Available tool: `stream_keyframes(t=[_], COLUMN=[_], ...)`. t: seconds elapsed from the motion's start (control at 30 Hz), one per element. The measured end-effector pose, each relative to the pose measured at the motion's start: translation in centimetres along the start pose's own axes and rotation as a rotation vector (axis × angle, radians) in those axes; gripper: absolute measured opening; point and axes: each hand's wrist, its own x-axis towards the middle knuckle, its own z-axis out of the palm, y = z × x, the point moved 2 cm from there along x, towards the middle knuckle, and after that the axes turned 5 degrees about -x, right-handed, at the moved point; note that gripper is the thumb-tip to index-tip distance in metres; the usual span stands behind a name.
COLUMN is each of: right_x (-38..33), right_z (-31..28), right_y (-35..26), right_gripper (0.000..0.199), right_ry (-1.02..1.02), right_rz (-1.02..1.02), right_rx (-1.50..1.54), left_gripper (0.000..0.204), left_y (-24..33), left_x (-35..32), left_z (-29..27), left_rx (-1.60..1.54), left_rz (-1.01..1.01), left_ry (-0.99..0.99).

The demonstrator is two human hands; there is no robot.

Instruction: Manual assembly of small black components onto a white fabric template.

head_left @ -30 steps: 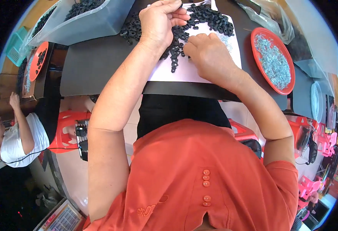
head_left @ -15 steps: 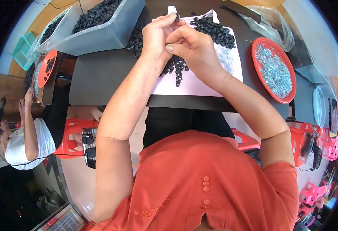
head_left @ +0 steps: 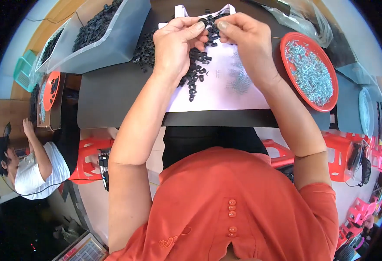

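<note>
My left hand (head_left: 172, 45) is raised over the far part of the table. Its thumb and forefinger pinch a small black plastic piece (head_left: 203, 21). Just to the right, my right hand (head_left: 251, 41) has its thumb and forefinger pressed together beside that piece; whatever lies between the tips is too small to make out. Below and between the hands, loose black plastic pieces (head_left: 195, 74) are strewn on a white bag (head_left: 208, 98). A thin scatter of small silvery bits (head_left: 239, 80) lies on the bag below my right hand.
A red plate (head_left: 333, 93) heaped with small silvery pieces stands at the right. At the left is a large translucent bin (head_left: 108, 54) of black pieces, with more heaped (head_left: 145, 52) beside it. A clear plastic bag (head_left: 302, 21) lies far right. Another person (head_left: 43, 167) works at the far left.
My hands have drawn apart, the right one moving right and away from my left palm. The left thumb and forefinger still pinch a black piece. The whole view has shifted slightly.
</note>
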Motion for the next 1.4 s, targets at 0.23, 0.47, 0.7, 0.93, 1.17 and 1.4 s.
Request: stream_keyframes(t=[0.23, 0.47, 0.7, 0.93, 1.17, 1.4], right_x=[0.3, 0.2, 0.5, 0.2, 0.2, 0.1], right_z=[-0.7, -0.3, -0.4, -0.5, -0.8, -0.4], right_y=[0.2, 0.6, 0.9, -0.2, -0.8, -0.5], right_gripper=[0.015, 0.014, 0.014, 0.017, 0.019, 0.017], right_ry=[-0.066, -0.072, -0.124, -0.087, -0.132, -0.123], right_rz=[0.174, 0.173, 0.213, -0.129, -0.258, -0.284], right_rx=[0.140, 0.131, 0.129, -0.319, -0.531, -0.548], left_gripper=[0.015, 0.015, 0.012, 0.010, 0.007, 0.004], left_y=[-0.4, -0.6, -0.5, -0.4, -0.5, -0.8], left_x=[-0.6, -0.7, -1.0, -1.1, -1.2, -1.4], left_z=[0.8, 0.7, 1.0, 1.2, 1.3, 1.3], left_rx=[0.170, 0.234, 0.277, 0.329, 0.446, 0.533], left_rz=[0.015, -0.007, 0.008, 0.021, 0.059, 0.189], left_ry=[-0.026, -0.025, -0.016, 0.015, 0.052, 0.046])
